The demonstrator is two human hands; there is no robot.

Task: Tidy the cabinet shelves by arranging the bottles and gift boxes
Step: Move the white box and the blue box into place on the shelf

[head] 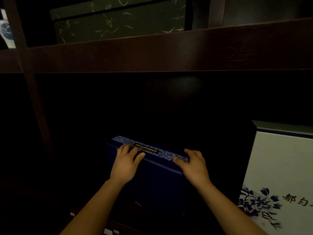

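Note:
A dark blue gift box [157, 180] stands upright in the dim lower compartment of the cabinet, its narrow top edge patterned blue and white with a yellow strip. My left hand [126, 163] grips the left end of that top edge. My right hand [194, 164] grips the right end, fingers curled over the edge. A white gift box [277, 167] with blue flowers and black characters stands just to the right of it.
A dark wooden shelf board [169, 53] runs across above the compartment. On it rests a dark green box [118, 19] with straw-like flecks. A blue-and-white porcelain bottle [6, 31] shows at the far left behind an upright post [25, 65].

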